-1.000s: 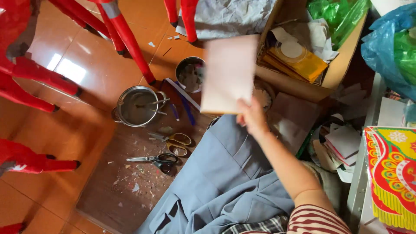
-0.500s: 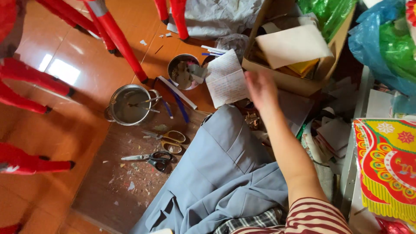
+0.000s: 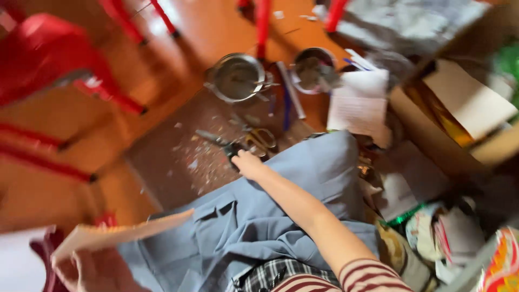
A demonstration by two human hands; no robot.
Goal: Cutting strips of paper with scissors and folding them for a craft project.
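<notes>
Left hand: the left hand [image 3: 94, 270] sits at the bottom edge of the view, closed in a pinch on a pale sheet of card [image 3: 121, 233] that sticks out flat and edge-on above the lap. The fingers are blurred, so the exact grip is hard to read.
Lap: grey-blue trousers [image 3: 259, 227] fill the middle of the view, with a checked hem [image 3: 270, 273] and a striped sleeve [image 3: 367, 276] at the bottom.
Right hand: the right hand [image 3: 250, 164] reaches across the knee to the floor, fingers curled down onto the black-handled scissors [image 3: 219, 143]. It touches or is about to touch them; whether it has closed on them I cannot tell, as the fingertips are hidden.
Beside it: a 2nd pair, yellow-handled scissors [image 3: 260, 139], lies just to the right, touching or nearly touching the 1st.
Mat: both pairs rest on a brown mat [image 3: 173, 157] strewn with small paper scraps.
Progress: judging from the scraps, some cutting looks done already; the card in hand appears whole and uncut, and the cutting tool is not yet lifted.
Further off: a steel pot [image 3: 236, 77], a second round tin [image 3: 313, 69], a blue pen [image 3: 286, 103] and loose white paper [image 3: 359, 105].
Farthest: an open cardboard box [image 3: 459, 108] at right, red plastic chairs [image 3: 59, 59] on the orange floor.
</notes>
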